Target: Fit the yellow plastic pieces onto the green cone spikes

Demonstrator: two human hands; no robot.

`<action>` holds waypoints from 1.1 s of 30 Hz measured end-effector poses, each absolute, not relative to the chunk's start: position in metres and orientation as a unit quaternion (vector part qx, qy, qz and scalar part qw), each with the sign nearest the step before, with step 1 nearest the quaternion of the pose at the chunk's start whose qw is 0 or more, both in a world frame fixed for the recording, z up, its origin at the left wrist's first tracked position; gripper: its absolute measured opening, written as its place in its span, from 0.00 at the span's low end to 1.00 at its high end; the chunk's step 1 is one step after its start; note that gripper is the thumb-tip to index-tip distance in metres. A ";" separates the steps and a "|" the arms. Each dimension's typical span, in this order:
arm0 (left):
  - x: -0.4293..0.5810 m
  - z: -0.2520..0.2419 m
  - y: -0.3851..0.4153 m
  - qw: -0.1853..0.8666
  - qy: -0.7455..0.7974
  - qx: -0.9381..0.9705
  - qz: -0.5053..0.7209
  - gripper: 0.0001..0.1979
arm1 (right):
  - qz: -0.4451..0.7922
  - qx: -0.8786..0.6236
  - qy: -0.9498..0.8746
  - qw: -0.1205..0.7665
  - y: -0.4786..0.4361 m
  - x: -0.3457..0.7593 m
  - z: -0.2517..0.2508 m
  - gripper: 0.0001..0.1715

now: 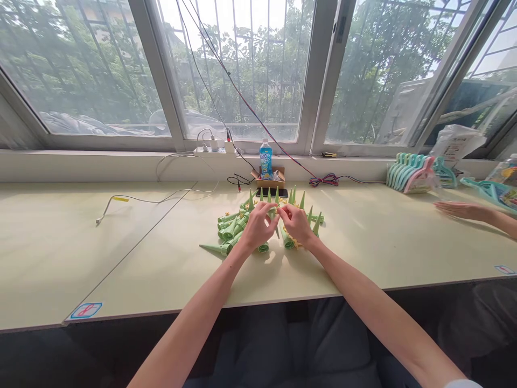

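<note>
My left hand (259, 225) is closed around a green plastic watering spike (277, 232), whose narrow tip points down between my hands. My right hand (297, 222) meets it at the fingertips in a pinch; what lies in that pinch is too small to make out. More green spikes (229, 230) lie in a pile to the left of my left hand, some on their sides with open round ends. Other spikes (316, 228) stand point up behind and right of my right hand. Small yellow pieces (298, 245) are scattered among them, partly hidden by my hands.
Behind the pile are a dark phone (278, 192), a small cardboard box (277, 183) and a blue-labelled bottle (265, 159). Coiled wires (325, 180) lie by the sill. At right are pastel hangers (412, 172) and another person's hand (462, 210). A cable (105, 209) lies left.
</note>
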State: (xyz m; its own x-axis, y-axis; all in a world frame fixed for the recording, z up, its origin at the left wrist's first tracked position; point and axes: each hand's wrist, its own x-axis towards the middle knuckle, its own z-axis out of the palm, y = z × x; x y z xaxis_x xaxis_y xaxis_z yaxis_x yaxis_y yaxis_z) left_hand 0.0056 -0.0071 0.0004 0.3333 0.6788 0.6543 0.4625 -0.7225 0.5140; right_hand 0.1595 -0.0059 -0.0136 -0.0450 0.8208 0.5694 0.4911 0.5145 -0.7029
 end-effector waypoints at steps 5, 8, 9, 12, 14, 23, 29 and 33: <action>0.004 0.001 -0.004 0.108 0.356 0.796 0.478 0.12 | 0.126 -0.493 -0.687 0.519 -0.005 0.160 -0.013 0.23; 0.003 0.000 -0.004 0.102 0.360 0.796 0.476 0.14 | 0.113 -0.506 -0.674 0.525 -0.003 0.161 -0.014 0.26; 0.003 0.000 -0.004 0.102 0.357 0.799 0.473 0.14 | 0.111 -0.509 -0.671 0.528 -0.002 0.161 -0.015 0.27; 0.003 -0.002 -0.004 0.111 0.349 0.805 0.466 0.11 | 0.104 -0.514 -0.665 0.532 0.000 0.163 -0.017 0.28; 0.004 -0.002 -0.004 0.112 0.349 0.805 0.467 0.08 | 0.100 -0.514 -0.663 0.535 0.000 0.163 -0.018 0.28; 0.004 -0.005 0.001 0.095 0.357 0.799 0.475 0.06 | 0.093 -0.508 -0.670 0.533 -0.003 0.161 -0.015 0.28; 0.004 -0.005 0.000 0.113 0.352 0.797 0.477 0.07 | 0.083 -0.501 -0.678 0.531 -0.005 0.160 -0.014 0.26; 0.004 -0.005 0.000 0.116 0.349 0.797 0.479 0.05 | 0.093 -0.493 -0.684 0.530 -0.006 0.159 -0.013 0.25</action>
State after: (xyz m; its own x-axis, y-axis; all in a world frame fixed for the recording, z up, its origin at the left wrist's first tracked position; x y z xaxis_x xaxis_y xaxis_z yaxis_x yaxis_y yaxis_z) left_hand 0.0040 0.0001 -0.0049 0.2974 0.6680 0.6821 0.4460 -0.7289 0.5194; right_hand 0.1587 -0.0064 -0.0133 0.0484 0.7726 0.6330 0.5766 0.4959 -0.6493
